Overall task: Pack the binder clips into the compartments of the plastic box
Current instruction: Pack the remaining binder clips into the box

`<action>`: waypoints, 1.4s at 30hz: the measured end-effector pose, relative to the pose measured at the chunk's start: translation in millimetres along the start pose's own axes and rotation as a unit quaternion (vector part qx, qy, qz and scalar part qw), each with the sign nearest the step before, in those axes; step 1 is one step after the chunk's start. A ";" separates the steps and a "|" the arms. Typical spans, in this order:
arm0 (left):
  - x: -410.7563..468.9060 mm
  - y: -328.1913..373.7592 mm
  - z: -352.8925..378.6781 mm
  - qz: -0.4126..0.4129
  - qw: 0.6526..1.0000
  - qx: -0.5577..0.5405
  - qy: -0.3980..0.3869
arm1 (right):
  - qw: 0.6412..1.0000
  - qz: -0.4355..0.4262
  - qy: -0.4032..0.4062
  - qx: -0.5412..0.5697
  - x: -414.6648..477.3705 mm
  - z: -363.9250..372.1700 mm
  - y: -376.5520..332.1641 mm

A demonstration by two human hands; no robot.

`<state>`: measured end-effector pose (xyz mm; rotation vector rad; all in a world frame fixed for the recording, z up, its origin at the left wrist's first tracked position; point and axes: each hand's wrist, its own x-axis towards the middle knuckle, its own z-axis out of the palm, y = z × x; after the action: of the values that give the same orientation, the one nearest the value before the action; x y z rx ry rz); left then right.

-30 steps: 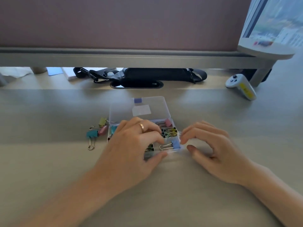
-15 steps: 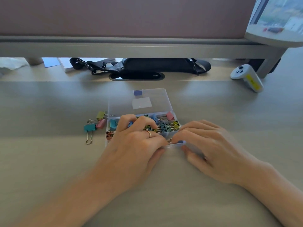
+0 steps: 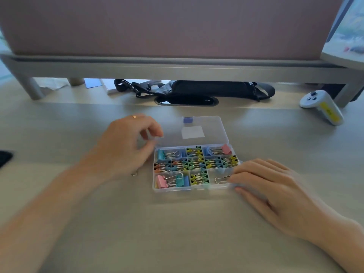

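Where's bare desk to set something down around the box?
Bare desk in front of the plastic box, between the two forearms; also right of the open lid, toward the white controller. Crowded: left hand hangs beside the box's left wall, right hand rests at its near right corner.

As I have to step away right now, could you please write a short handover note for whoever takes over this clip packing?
The left hand hovers just left of the plastic box, fingers loosely curled, nothing visible in it.
The right hand lies at the box's near right corner, fairly straight fingers on a binder clip in the near right compartment.
Done: the lid lies open and flat behind the box, and every compartment in view holds clips.
Left: a wire loop peeks out under the left hand, probably a loose clip on the desk. Pack it, check for more, and probably close the lid.
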<state>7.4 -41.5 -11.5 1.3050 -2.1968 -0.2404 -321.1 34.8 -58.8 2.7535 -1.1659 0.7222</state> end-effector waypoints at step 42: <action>-15.7 74.4 51.8 0.009 0.949 -0.316 -0.006 | 0.890 0.211 0.169 0.366 26.5 14.2 -8.7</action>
<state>-71.3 3.0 -28.5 0.9158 -1.8961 -0.8662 -293.5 20.0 -58.6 2.6708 -1.6867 1.9608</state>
